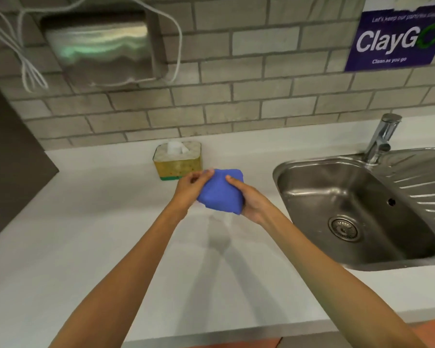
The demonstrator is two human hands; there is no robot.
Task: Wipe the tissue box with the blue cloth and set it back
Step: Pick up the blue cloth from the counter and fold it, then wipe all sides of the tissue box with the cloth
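At the centre of the frame I had both hands on the blue cloth [221,192], held bunched above the white counter [91,222]. My left hand [190,188] pinched its left edge with the fingers curled in, and my right hand [251,200] gripped the right side, thumb lying across the top of the fabric. The tissue box [178,160] stood upright on the counter just above and left of the cloth, close to the grey brick wall [236,96], a white tissue poking from its top; my left fingertips sat in front of its lower right corner, though I could not tell whether they touched it. The steel sink [357,197] filled the right of the frame, its tap [382,136] at the upper right. A metal dispenser [103,46] hung at upper left, a purple sign [394,38] at upper right.
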